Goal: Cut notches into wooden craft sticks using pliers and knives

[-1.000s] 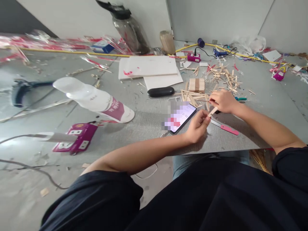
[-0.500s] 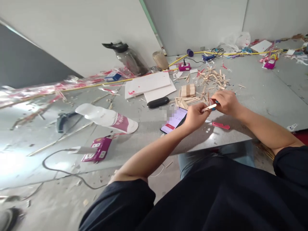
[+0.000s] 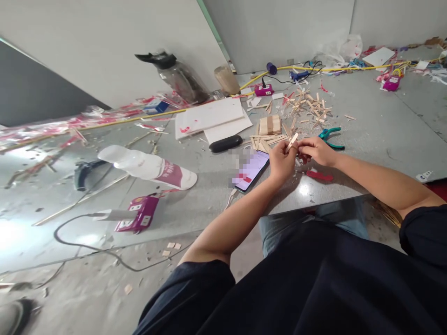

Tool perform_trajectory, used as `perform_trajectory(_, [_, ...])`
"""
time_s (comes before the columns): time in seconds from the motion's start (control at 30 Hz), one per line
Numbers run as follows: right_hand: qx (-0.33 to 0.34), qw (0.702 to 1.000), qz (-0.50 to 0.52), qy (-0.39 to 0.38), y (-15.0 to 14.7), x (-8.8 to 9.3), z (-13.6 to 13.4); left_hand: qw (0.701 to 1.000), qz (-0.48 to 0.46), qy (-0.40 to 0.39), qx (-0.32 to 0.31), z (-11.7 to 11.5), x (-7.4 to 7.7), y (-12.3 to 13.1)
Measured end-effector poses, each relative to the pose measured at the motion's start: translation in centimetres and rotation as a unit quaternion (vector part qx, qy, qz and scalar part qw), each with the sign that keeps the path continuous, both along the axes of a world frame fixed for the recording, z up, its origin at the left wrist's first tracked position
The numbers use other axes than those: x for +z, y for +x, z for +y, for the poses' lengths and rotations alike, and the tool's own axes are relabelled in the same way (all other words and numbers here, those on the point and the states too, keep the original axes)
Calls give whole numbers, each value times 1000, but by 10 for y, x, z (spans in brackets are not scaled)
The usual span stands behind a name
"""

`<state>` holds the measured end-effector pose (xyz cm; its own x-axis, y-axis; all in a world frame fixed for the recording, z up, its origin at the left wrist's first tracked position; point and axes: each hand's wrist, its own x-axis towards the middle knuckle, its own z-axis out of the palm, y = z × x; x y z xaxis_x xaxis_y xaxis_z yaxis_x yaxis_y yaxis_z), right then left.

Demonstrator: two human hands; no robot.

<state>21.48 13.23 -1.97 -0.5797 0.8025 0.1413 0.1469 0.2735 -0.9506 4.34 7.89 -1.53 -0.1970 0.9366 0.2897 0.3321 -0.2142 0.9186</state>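
Note:
My left hand is closed around a wooden craft stick, whose pale end points up and away from me. Close against it, my right hand has its fingers pinched together; whatever is between them is hidden. Teal-handled pliers lie on the table just beyond my right hand. Nearer to me rests a red-handled knife. A phone with a lit screen lies left of my left hand. Behind the hands are a bundle of craft sticks, loose sticks and a pile of cut pieces.
A black case and white foam sheets lie left of the sticks. Further left are a white bottle, a glue gun and a purple power block with a cable. A dark water bottle leans at the back.
The pliers, mostly hidden by my right hand before, now lie uncovered on the table. The stick in my left hand has turned more upright. The view has shifted slightly.

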Motion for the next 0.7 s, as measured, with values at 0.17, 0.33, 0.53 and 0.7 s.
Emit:
perform_trajectory(0.17, [-6,997,53,-53,-7,-8,-1,1000,-12,15,2,4,-8,0])
perform_trajectory(0.33, [-64,985,138,-79,1,-3,13,998,-16,50,-21,18,-22,-5])
perform_trajectory(0.53, [-44,970,211,-108,9,10,17,994,-18,99,-33,33,-36,-13])
perform_trajectory(0.7, [-13,970,214,-117,8,16,14,989,-20,142,-35,41,-39,-18])
